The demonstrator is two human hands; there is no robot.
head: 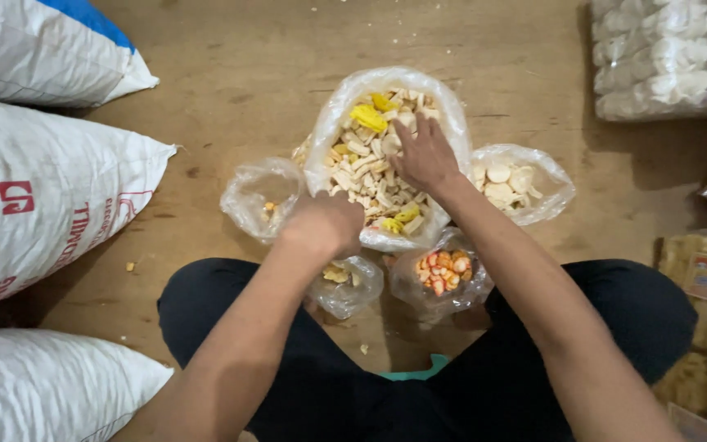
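Right hand is digging fingers-spread into the big clear plastic bag of mixed pale and yellow crackers mid-floor; left hand is hovering fisted at its near rim, above a small clear bag.

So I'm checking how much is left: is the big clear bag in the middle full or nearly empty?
Fairly full. The big clear bag is open, mixed pale and yellow crackers piled inside, the right hand resting on them.

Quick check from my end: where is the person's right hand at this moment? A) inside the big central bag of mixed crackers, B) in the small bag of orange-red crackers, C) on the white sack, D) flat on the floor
A: the right hand reaches into the big central bag of mixed crackers, fingers spread over the pale pieces.
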